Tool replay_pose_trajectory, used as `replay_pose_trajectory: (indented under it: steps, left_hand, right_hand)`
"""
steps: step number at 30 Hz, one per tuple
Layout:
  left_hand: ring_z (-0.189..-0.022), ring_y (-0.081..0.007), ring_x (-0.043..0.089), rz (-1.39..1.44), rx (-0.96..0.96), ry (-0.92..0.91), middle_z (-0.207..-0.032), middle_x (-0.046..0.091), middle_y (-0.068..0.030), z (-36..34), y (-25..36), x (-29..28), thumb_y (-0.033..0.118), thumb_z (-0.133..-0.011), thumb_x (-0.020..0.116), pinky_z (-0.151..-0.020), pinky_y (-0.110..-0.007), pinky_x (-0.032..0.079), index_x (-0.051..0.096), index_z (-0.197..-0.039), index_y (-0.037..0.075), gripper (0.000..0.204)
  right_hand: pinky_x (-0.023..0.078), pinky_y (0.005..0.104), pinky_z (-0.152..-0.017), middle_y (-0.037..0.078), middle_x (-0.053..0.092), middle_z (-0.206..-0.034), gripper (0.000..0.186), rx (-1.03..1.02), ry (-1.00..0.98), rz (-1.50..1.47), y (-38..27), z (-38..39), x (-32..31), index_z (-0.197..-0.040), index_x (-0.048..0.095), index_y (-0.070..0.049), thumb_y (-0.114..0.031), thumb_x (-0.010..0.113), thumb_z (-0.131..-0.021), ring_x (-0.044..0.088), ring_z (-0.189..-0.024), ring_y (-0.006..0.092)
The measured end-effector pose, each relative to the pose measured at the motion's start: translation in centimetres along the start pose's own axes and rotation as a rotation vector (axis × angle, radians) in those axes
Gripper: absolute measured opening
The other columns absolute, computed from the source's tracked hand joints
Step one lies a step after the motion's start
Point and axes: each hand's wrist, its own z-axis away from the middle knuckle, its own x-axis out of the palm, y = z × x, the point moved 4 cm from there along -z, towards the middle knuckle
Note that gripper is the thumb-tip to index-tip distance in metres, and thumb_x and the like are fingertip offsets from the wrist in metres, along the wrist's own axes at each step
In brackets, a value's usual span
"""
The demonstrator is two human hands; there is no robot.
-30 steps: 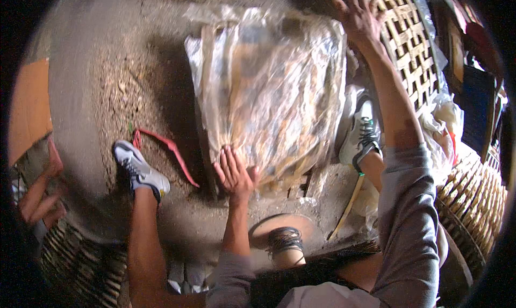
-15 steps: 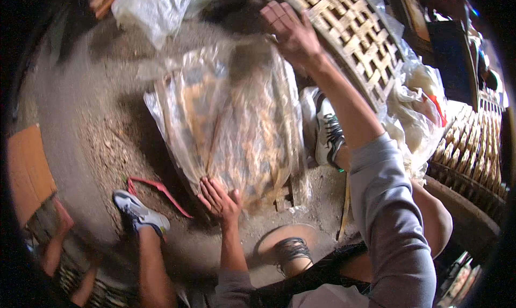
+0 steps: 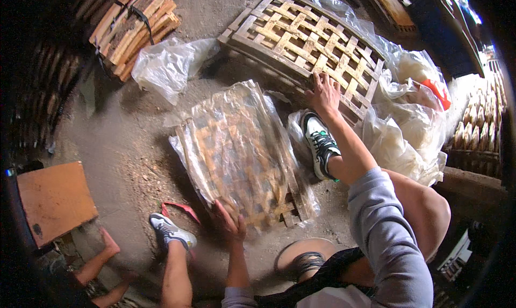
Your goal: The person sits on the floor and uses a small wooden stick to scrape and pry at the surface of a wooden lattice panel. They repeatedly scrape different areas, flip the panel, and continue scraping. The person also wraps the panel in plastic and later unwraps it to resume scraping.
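A woven lattice tray [image 3: 287, 206] lies on the ground in front of me, under a clear, dirty plastic sheet [image 3: 231, 141]. My left hand [image 3: 231, 223] rests at the near left edge of the sheet, its fingers stretched out. Farther right, my right hand [image 3: 325, 95] reaches to the near edge of a second, bare lattice tray [image 3: 309, 31]. Its fingers are spread over the wooden rim and slats, not wrapped round them; whether they press on it I cannot tell. Below that hand is a white and black shoe [image 3: 318, 141].
Crumpled white plastic bags [image 3: 403, 119] lie at the right. A strapped wood bundle [image 3: 134, 28] and loose plastic [image 3: 174, 66] are at the far left. Another person's hand [image 3: 109, 242] is near an orange-brown board [image 3: 56, 200]. A red strap [image 3: 183, 208] lies by another shoe [image 3: 171, 232].
My right hand has come from the covered tray's far right corner to the bare tray's edge. The plastic sheet lies flatter. My left hand stays at the near left edge. The view has shifted.
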Motion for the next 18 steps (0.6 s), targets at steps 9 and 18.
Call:
replay_pose_trajectory:
  steps: [9, 18]
  left_hand:
    - [-0.149, -0.0422, 0.028, -0.029, 0.043, 0.119, -0.161, 0.03, -0.0261, -0.4, 0.7, -2.3, 0.047, -0.095, 0.054, -0.122, -0.055, 0.016, 0.024, -0.157, -0.002, 0.084]
    - [-0.147, -0.0404, 0.034, -0.105, 0.265, 0.239, -0.159, 0.034, -0.0257, -8.6, 4.5, -16.5, 0.024, -0.099, 0.055, -0.121, -0.046, 0.027, 0.031, -0.155, 0.0, 0.065]
  right_hand:
    - [0.041, 0.0535, -0.097, 0.017, 0.059, -0.117, 0.029, -0.146, 0.169, -0.116, 2.9, -2.8, -6.5, -0.12, 0.061, -0.013, -0.014, 0.061, -0.092, 0.065, -0.095, 0.0327]
    - [0.049, 0.0462, -0.087, 0.014, 0.062, -0.117, 0.036, -0.171, 0.336, 0.222, 13.0, -10.9, -26.5, -0.124, 0.062, -0.01, -0.018, 0.064, -0.089, 0.062, -0.108, 0.0321]
